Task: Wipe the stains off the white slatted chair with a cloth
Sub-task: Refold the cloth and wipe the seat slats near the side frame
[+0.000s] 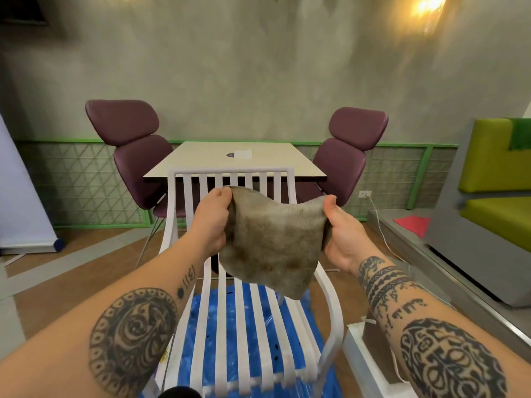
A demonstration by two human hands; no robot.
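- A grey plaster wall fills the top of the frame, with a lit wall lamp in the upper right corner.
- At centre stands a pale square table with a white paper lying on it. A purple chair sits on its left and a second purple chair on its right.
- A lime-green bench runs along the right edge.
- The white slatted chair stands in the lower centre, its backrest just in front of the table's near edge and its seat slats running toward the bottom of the frame.
- A blue sheet shows through the gaps between the seat slats, with small dark specks visible there.
- The cloth is grey-brown and heavily soiled. It hangs in the air above the seat, in front of the backrest, and touches neither.
- The left hand pinches the cloth's upper left corner, its fingers curled round the edge.
- The right hand grips the upper right corner, thumb on top and the other fingers hidden behind the fabric.
- The cloth sags between the two hands, and its lower corner droops toward the slats.
- Both forearms are bare and tattooed.
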